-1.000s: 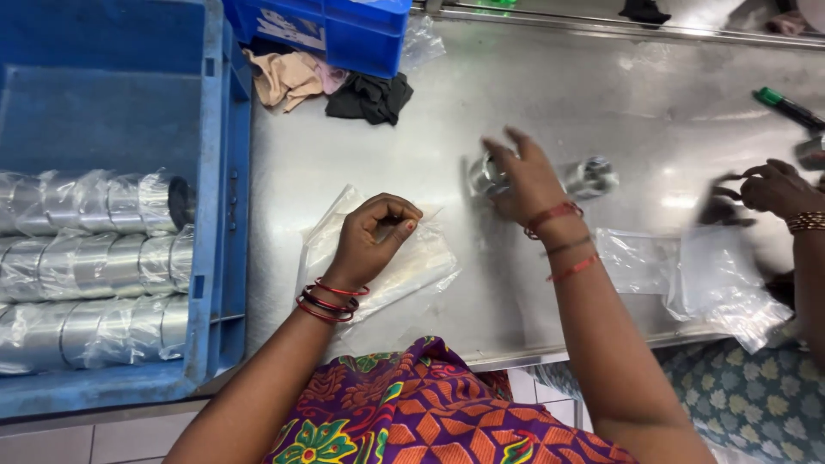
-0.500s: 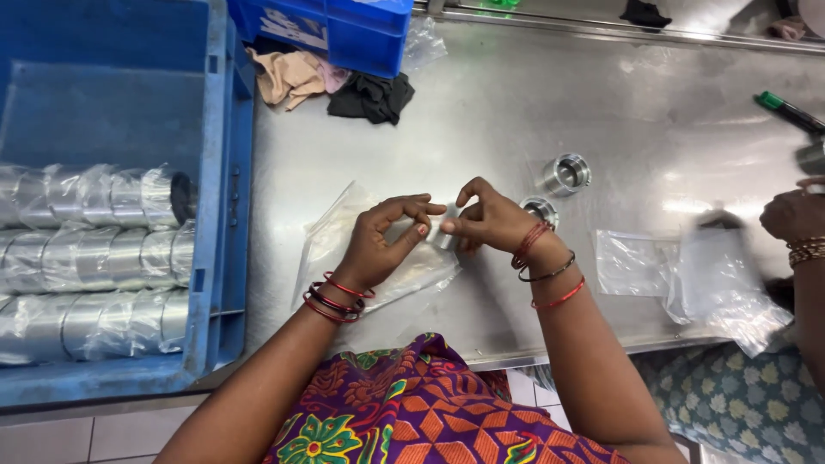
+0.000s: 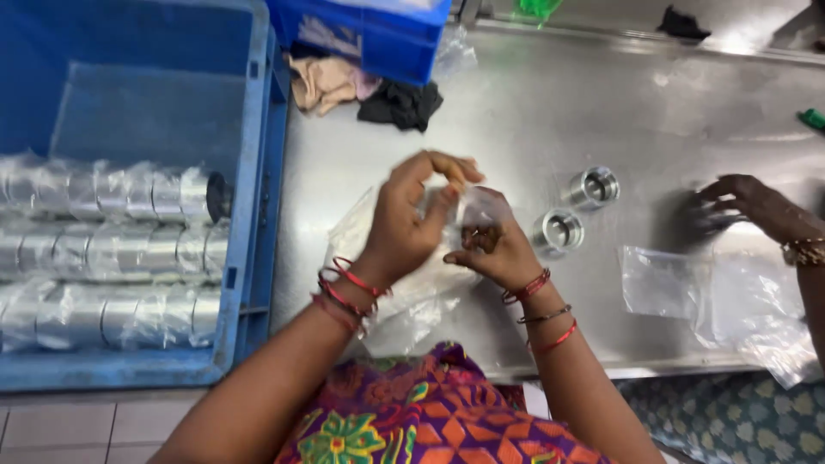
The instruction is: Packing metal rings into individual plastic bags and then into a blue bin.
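Both hands raised since earlier; left hand [image 3: 411, 225], right hand [image 3: 491, 245] together gripping clear bag [image 3: 404, 283]; steel table [image 3: 550, 120].

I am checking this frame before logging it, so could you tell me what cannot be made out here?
Head view only:
- Whatever the right hand has in the clear plastic bag: covered by both hands, left hand in front.
- Another person's hand: motion-blurred; its grip is unclear.
- Green object: cut off by the right edge.
- Wrapped metal cylinders in the blue crate: cut by the left edge.

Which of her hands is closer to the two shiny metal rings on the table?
Right. The right hand sits just beside the metal rings; the left hand is farther off, on the other side of it.
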